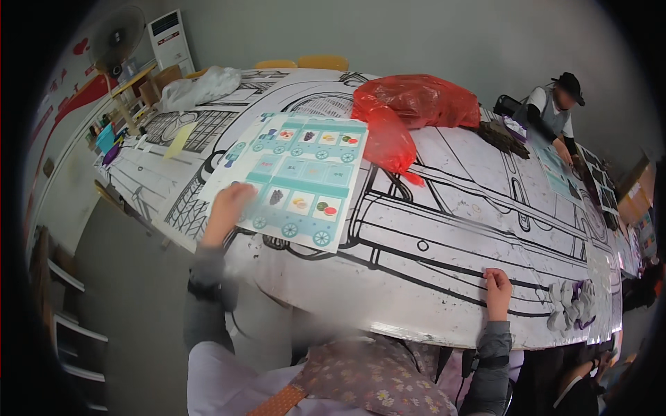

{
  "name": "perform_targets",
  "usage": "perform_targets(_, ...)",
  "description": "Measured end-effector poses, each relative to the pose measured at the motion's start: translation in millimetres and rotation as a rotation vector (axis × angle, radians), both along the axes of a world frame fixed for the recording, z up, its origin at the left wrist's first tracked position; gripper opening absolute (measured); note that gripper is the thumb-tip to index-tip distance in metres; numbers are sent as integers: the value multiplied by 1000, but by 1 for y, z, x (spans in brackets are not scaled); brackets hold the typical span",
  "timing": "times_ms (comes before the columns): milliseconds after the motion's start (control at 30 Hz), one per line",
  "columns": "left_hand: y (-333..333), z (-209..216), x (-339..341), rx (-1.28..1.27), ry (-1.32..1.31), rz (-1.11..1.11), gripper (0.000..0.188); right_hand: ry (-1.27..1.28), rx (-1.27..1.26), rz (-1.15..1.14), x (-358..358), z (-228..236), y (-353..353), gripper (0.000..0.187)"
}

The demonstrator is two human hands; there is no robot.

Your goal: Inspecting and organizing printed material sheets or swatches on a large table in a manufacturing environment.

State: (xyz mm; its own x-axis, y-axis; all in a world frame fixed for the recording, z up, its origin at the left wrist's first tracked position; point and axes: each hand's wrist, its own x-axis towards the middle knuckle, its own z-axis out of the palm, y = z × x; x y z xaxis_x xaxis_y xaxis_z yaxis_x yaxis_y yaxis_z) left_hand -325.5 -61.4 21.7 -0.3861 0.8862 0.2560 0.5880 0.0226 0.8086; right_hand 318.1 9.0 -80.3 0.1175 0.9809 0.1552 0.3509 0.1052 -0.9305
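My left hand [232,208] is over the lower left part of a printed sheet [305,182], covering some of it. Its fingertips are smeared, and whether they grip anything does not show. The sheet has teal train cars with small fruit pictures: grapes, watermelon and a yellow fruit among them. Other white paper shows under its left side. Near the table's front edge, my right hand [497,295] is closed with fingertips drawn together. What it pinches, if anything, is too small to make out.
Car outlines cover the white table [444,243]. A red plastic bag [416,104] lies beyond the sheet, a white plastic bag [201,89] far left. Grey-white gloves [572,305] rest at the right corner. Another person [551,114] in a black hat works at the far right.
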Motion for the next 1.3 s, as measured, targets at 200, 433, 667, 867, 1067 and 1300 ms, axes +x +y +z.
perform_targets(200, 21, -53, -91, -426, 615, 321, 70, -12, 67, 16, 8, -10, 3, 10)
perform_targets(433, 16, -71, -146, -348, 500, 147, 60, -165, 51, -48, -15, -1, 6, 20)
perform_targets(667, 64, -72, -105, -400, 505, 109, 85, -198, 10, -102, -2, 10, -9, 23)
perform_targets(867, 65, -65, -109, -482, 504, 119, 90, -188, 26, -91, -2, 7, -9, 23)
perform_targets(1067, 69, -60, -101, -538, 469, 104, 93, -194, -11, -88, -2, 16, -13, 22)
perform_targets(1300, 68, -59, -115, -526, 413, 125, 107, -171, -25, -104, -5, 17, -13, 23)
